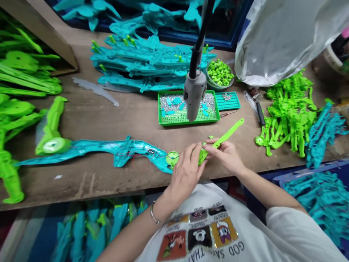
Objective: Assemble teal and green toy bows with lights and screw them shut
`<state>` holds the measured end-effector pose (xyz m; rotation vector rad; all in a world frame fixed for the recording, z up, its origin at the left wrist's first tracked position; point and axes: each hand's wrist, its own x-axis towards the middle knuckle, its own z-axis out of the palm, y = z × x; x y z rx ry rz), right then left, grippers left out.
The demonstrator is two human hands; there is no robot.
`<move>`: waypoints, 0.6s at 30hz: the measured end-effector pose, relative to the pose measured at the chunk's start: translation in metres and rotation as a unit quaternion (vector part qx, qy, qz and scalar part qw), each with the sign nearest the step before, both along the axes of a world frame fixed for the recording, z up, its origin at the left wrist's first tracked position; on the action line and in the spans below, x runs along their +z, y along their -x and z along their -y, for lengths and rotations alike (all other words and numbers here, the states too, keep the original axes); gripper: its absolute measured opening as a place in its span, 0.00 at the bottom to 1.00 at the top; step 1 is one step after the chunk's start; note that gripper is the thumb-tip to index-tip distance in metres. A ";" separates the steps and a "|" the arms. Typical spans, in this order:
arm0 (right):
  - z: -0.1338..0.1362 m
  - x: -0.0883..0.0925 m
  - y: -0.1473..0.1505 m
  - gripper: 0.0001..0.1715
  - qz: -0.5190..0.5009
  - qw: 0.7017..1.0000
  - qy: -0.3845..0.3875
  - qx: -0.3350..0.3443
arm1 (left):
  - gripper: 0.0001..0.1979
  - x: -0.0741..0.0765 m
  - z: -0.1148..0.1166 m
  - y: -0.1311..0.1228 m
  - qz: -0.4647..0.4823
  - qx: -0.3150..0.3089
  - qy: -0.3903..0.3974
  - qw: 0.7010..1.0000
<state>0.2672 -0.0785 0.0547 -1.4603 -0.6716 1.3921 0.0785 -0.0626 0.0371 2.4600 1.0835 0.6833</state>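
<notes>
Both my hands meet over a lime-green plastic part (pixel 230 133) with a long, slightly curved arm and a rounded end. My right hand (pixel 229 155) pinches it near the rounded end. My left hand (pixel 187 167) curls over from the left, its fingertips against the rounded end, hiding part of it. Just left of that hand lies a long teal plastic half-shell (pixel 100 145) with thin wires, a small black piece inside and a green disc (pixel 172 158) at its right end. A green shell piece (pixel 53 134) with a pale disc touches its left part.
A green tray (pixel 188 122) of small metal pieces and teal bits stands behind my hands, beside a small teal tray (pixel 227 105) and a bowl of green bits (pixel 220 72). A grey power screwdriver (pixel 194 98) hangs above. Green parts (pixel 289 112) pile up right; teal shells (pixel 147 62) behind.
</notes>
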 end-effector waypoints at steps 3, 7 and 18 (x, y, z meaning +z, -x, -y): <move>0.002 -0.009 -0.018 0.27 -0.011 0.998 -0.014 -0.057 | 0.31 -0.004 -0.001 0.022 -0.015 0.006 -0.015 1.000; 0.001 -0.021 -0.047 0.25 0.026 0.994 -0.024 -0.104 | 0.28 -0.007 0.001 0.051 -0.021 0.000 -0.011 1.000; -0.013 -0.046 -0.055 0.24 0.210 0.977 0.012 -0.029 | 0.29 -0.026 -0.010 0.058 0.013 -0.032 -0.044 0.998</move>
